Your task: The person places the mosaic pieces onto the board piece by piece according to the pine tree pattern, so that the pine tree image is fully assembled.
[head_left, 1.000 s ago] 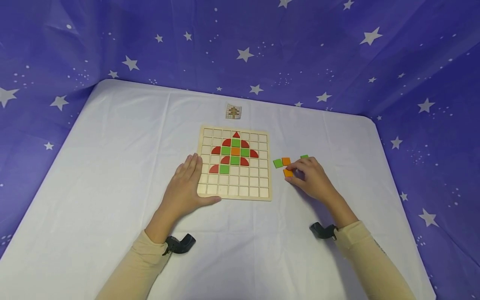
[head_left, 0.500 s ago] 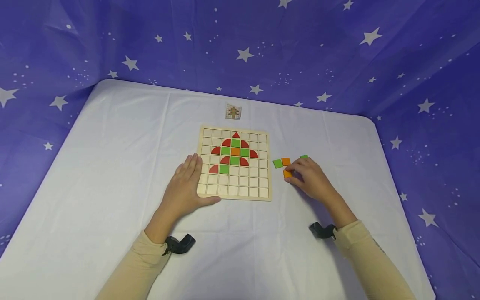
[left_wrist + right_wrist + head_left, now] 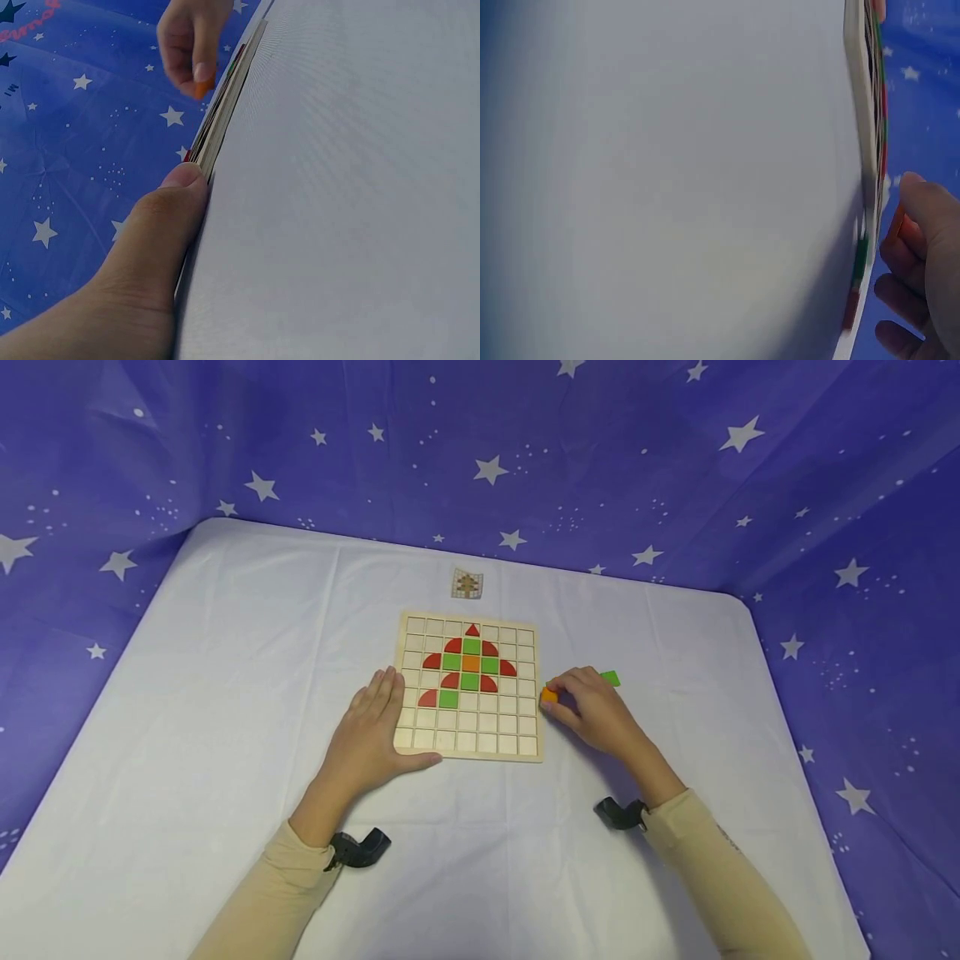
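A square wooden grid board (image 3: 467, 741) lies on the table with green, red and orange pieces set in its cells in a tree-like shape. My left hand (image 3: 366, 731) rests along the board's left edge, fingers straight, thumb at the near edge. Just off the board's right edge, my right hand (image 3: 592, 710) pinches an orange square tile (image 3: 549, 695) between thumb and fingers. In the right wrist view the held tile (image 3: 894, 223) is raised above the table. Beyond that hand lies a green tile (image 3: 611, 678), partly covered.
A small picture card (image 3: 467, 583) with a tree pattern lies behind the board. In the right wrist view, a green tile (image 3: 861, 256) and a reddish-orange tile (image 3: 851, 309) lie on the white tablecloth (image 3: 480, 877). A starry blue curtain (image 3: 420, 452) borders the table.
My right hand has lifted the orange tile from the loose tiles and moved it left, up to the board's right edge. The left hand and board have stayed still.
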Tool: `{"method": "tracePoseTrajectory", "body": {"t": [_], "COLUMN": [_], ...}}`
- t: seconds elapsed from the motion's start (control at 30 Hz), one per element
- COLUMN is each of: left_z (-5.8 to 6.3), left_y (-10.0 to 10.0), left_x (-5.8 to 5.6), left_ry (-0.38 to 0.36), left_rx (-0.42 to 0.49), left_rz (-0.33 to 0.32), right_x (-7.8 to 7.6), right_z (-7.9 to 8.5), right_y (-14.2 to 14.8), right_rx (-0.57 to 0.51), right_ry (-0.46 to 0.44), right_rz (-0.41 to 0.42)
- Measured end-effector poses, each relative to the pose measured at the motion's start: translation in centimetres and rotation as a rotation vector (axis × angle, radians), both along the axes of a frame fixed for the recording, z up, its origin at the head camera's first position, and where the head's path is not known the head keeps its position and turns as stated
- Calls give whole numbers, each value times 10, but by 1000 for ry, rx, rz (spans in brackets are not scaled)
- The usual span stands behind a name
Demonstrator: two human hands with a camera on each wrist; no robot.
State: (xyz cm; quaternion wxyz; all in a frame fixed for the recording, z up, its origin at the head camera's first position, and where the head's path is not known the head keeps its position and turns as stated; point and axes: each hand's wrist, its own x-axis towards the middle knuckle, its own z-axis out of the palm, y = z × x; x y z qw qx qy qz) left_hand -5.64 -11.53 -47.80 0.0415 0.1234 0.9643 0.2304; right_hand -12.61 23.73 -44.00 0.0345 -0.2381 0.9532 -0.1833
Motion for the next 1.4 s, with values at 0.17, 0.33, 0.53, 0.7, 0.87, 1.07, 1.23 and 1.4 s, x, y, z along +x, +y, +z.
{"method": "tracePoseTrajectory", "body": {"t": [0.17,0.33,0.53,0.7,0.87,1.07,1.23,1.4], "left_z": [0,1,2,2,1,1,0,0], "left_y": [0,1,1,1,0,0,1,0], "left_x": [1,0,0,-1,0,-1,0,0], "left_ry": [-2,-4,-6,6,11,9,8,9], "left_rx": [3,-1,-7,-2,-4,-2,-1,0], "left_rz": [-3,-5,-4,-4,-1,4,3,0], "right_x": [-1,-2,1,2,2,1,2,2], "right_z": [2,4,3,1,-1,-2,-2,-1], "right_y": [-29,-59,-86,-97,-102,-105,-106,-107], "right_rx": [8,31,77,113,107,105,117,124], "right_ry": [-30,-23,7,37,76,117,126,127], "right_rz": [42,87,175,226,257,286,274,258]}}
